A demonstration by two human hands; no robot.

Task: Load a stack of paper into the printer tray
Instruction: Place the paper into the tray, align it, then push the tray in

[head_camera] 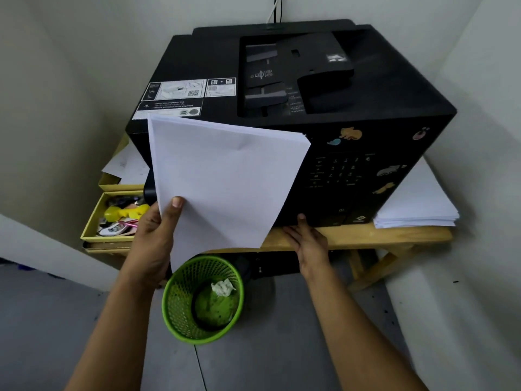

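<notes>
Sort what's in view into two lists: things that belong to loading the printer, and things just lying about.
Part of the job:
- paper stack, held in the left hand
- black printer
- right hand, at the printer's lower front edge

Lying about:
- green wastebasket
- yellow box of odds and ends
- spare paper pile beside the printer
- wooden table

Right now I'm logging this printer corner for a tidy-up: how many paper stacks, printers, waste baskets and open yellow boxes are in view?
Paper stacks: 2, the held stack in the left hand and the spare stack on the wooden table
Printers: 1, the black printer
Waste baskets: 1, the green basket
Open yellow boxes: 1, the yellow box
Total: 5
</notes>
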